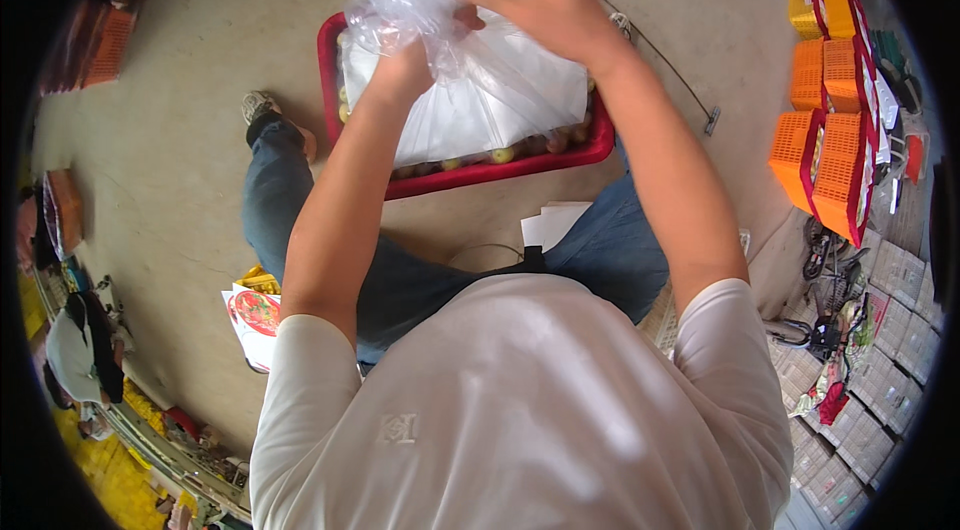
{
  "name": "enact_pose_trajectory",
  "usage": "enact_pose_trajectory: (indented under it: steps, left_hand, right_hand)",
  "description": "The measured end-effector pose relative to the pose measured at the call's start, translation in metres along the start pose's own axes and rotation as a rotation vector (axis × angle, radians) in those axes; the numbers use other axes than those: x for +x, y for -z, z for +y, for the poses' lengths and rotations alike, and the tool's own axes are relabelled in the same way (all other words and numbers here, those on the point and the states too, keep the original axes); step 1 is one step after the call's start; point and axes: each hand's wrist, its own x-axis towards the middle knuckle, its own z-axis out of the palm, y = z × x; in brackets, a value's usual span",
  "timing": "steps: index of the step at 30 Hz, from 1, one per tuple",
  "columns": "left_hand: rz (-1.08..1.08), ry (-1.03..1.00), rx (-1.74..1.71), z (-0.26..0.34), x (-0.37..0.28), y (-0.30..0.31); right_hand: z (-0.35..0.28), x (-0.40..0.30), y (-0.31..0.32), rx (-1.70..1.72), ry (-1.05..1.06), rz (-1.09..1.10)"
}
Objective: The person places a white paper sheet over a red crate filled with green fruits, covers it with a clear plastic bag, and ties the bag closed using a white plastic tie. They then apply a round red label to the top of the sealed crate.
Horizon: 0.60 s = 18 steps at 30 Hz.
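Note:
A gathered clear plastic bag top [409, 1] stands bunched up over the crate. My left hand [409, 68] grips the bunched plastic from the near left, its fingers partly hidden behind the film. My right hand [540, 4] is raised at the right of the bunch, blurred, fingers apart, with the thumb side close to the plastic. Whether it touches the film is unclear. Below, a white sheet [465, 128] lies under the stretched plastic. Round greenish and dark fruit [502, 155] shows along its edges inside the red-rimmed crate [495, 176], which sits between my legs.
A thin rod with a crosspiece [711, 121] extends over the floor right of the crate. Stacked orange and yellow crates [840, 170] line the right side. White papers [555, 222] lie by my right thigh; a printed carton [253, 320] is at my left. People [82, 346] are at far left.

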Motion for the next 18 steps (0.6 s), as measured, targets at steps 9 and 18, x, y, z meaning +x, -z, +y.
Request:
enact_pose_trajectory:
  steps: [9,18]
  left_hand:
    - [-0.11,-0.291,1.207,0.05,0.037,-0.086]
    - [-0.165,0.015,0.997,0.055,0.067,-0.103]
  right_hand:
    - [0.059,-0.058,-0.043,0.101,-0.323,-0.228]
    - [0.049,-0.057,-0.022,0.488,-0.24,0.158]
